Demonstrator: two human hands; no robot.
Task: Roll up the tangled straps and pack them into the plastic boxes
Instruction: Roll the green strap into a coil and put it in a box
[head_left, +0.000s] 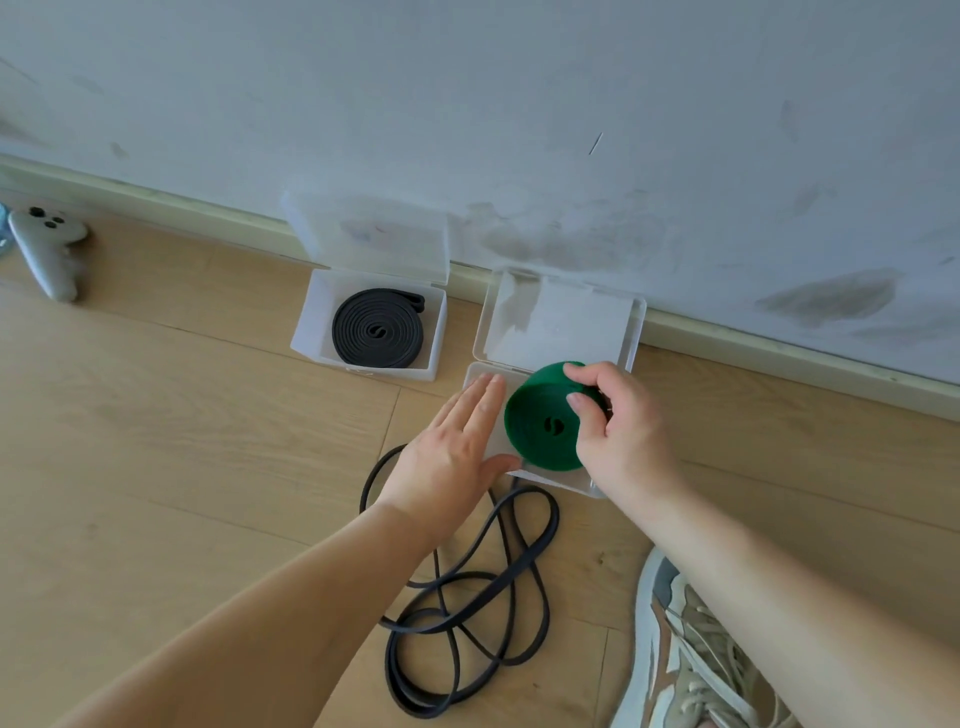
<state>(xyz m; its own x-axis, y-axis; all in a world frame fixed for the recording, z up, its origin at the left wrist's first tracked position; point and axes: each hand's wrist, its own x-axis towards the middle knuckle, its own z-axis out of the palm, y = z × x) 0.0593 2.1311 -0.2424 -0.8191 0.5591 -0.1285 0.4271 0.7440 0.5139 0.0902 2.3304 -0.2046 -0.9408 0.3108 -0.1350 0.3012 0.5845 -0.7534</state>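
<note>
A rolled green strap (540, 421) sits tilted in the right clear plastic box (550, 480), whose lid (561, 322) leans open against the wall. My right hand (618, 421) grips the roll from its right side, fingers curled over the top edge. With straight fingers, my left hand (457, 452) lies flat on the box's left side, thumb at the front rim. The left clear box (311, 332) holds a coiled black strap (378, 335). A tangled black strap (467, 597) lies loose on the floor in front of the boxes.
Both boxes stand on the wooden floor against a white wall and its baseboard (779, 353). A grey controller (47, 249) lies at the far left. A sneaker (696, 654) is at the lower right.
</note>
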